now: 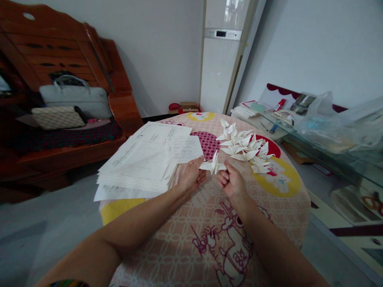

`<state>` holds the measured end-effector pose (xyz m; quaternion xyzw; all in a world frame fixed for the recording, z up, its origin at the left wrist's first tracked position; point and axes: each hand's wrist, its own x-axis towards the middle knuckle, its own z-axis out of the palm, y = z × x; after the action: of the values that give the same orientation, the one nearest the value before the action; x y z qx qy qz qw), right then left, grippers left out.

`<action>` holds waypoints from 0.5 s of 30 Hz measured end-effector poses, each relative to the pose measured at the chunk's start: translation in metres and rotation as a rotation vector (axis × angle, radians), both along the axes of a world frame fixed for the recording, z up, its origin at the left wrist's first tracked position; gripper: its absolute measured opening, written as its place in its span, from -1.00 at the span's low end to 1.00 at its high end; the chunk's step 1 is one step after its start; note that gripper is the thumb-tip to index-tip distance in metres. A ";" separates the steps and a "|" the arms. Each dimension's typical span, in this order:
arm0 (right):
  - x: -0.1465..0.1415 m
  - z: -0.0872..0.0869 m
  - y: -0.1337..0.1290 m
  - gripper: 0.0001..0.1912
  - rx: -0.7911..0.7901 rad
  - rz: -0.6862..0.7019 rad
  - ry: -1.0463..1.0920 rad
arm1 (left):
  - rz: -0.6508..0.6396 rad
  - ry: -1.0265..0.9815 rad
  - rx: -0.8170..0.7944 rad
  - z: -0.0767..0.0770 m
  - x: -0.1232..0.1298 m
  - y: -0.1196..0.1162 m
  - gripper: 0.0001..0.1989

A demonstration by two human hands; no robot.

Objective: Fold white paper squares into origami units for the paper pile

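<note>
A folded white paper crane (pixel 213 164) is held up over the table between my two hands. My left hand (pixel 193 173) pinches its left wing tip, and my right hand (pixel 232 179) grips the tip of the opposite wing. Both hands are closed, with the fingers curled in. Several finished paper cranes (pixel 243 145) lie in a cluster beyond my right hand. Left of my left hand rests a thick stack of printed paper sheets (pixel 140 155), with a smaller sheet (pixel 187 149) at its right side.
A patterned cloth covers the round table (pixel 179 239). To the right, a glass-topped cabinet (pixel 326 159) carries a plastic bag (pixel 332 119) and a red tube (pixel 279 105). A wooden bench (pixel 89 59) with bags stands at left; a tall white air conditioner (pixel 220 71) stands behind.
</note>
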<state>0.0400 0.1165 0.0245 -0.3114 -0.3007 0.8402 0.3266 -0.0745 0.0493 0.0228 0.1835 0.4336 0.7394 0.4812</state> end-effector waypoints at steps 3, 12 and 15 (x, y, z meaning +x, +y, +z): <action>0.000 -0.002 0.000 -0.51 0.013 0.011 0.016 | 0.038 -0.002 0.010 -0.003 0.001 0.001 -0.51; 0.002 -0.006 0.005 -0.55 0.028 0.007 0.036 | 0.033 0.035 0.006 -0.004 -0.002 0.001 -0.49; 0.001 -0.006 0.005 -0.53 0.035 0.004 0.047 | 0.014 0.012 0.009 -0.004 -0.004 0.001 -0.50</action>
<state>0.0414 0.1211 0.0183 -0.2852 -0.3084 0.8426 0.3371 -0.0782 0.0500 0.0188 0.1873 0.4345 0.7436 0.4725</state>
